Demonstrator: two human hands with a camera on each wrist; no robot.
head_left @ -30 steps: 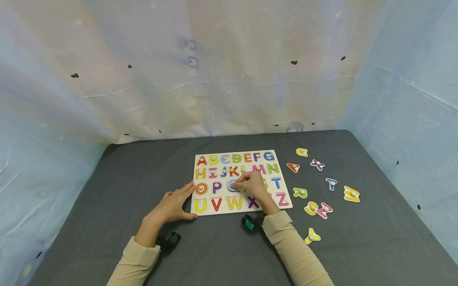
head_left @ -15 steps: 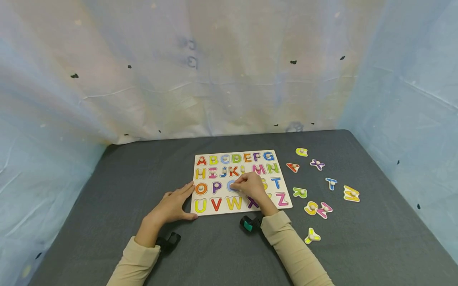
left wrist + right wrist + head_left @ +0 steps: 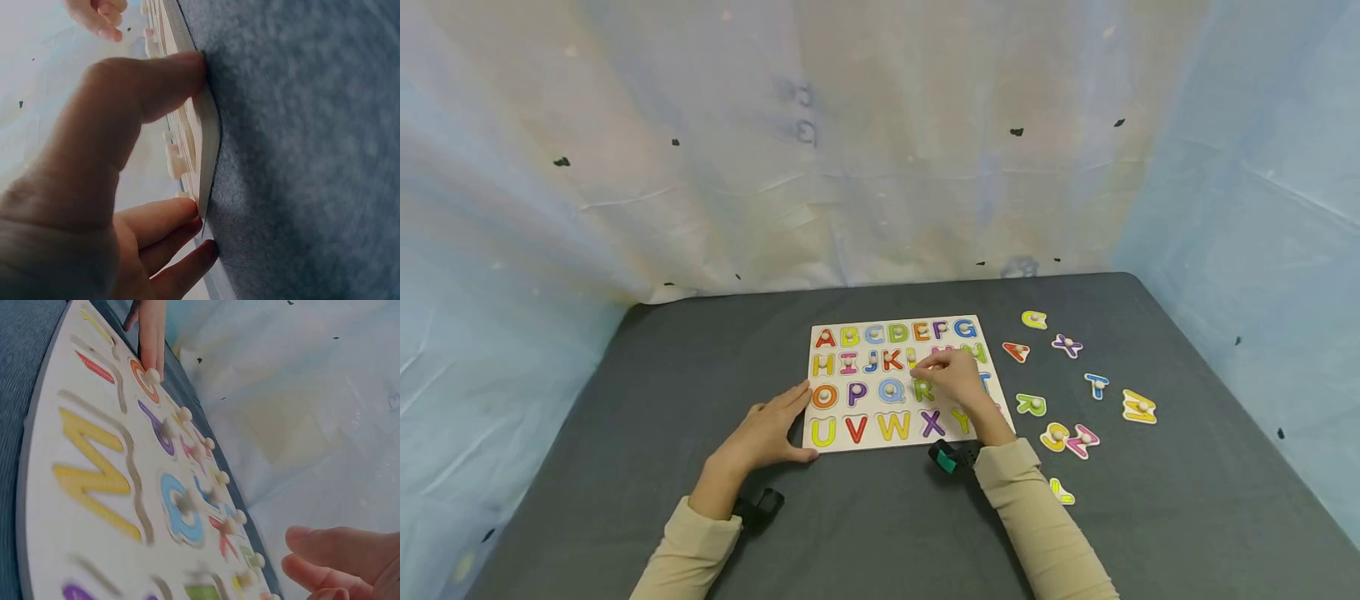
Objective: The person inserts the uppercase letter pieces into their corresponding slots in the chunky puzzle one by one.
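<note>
A wooden alphabet peg puzzle board [image 3: 872, 392] lies on the dark cloth. My left hand [image 3: 765, 427] braces its near left corner, thumb at the front edge and spread fingertips along the left edge. In the left wrist view the thumb [image 3: 169, 78] touches the board's side. The blue Q piece [image 3: 194, 531] sits in its recess with its knob up. Above the board's right part is my right hand [image 3: 955, 377], fingers loosely bent. The right wrist view shows nothing held between its thumb and fingers. The hand hides part of the M, S and T places.
Right of the board lie loose knobbed letters, among them a green R [image 3: 1031, 405], yellow S [image 3: 1055, 437], pink Z [image 3: 1082, 442] and blue T [image 3: 1097, 386]. The right sleeve [image 3: 1037, 517] partly covers a yellow Y [image 3: 1062, 492]. A pale curtain [image 3: 880, 167] hangs behind the table.
My right hand has let go of the Q piece, which now shows fully in its recess, and has moved up and to the right. My left hand stays at the corner.
</note>
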